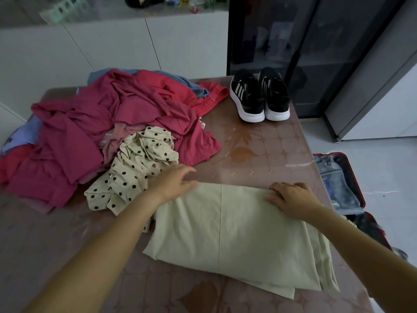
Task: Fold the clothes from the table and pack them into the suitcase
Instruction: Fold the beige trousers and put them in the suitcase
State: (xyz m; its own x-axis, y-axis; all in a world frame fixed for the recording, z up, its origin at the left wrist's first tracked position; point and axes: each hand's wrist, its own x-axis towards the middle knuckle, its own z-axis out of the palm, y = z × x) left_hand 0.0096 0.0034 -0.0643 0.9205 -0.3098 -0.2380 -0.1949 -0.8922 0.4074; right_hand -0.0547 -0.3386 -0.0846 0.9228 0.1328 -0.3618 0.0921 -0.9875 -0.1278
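A pale green garment lies folded flat on the table in front of me. My left hand rests at its far left corner with fingers spread and relaxed. My right hand lies on the far right edge, fingers curled over the fold. A heap of unfolded clothes sits at the left: magenta and red garments, and a cream polka-dot piece next to my left hand. The open red suitcase stands on the floor to the right of the table.
A pair of black sneakers with white soles stands at the table's far right corner. A dark glass-fronted cabinet rises behind the table, with white cupboards to its left. Light floor surrounds the suitcase.
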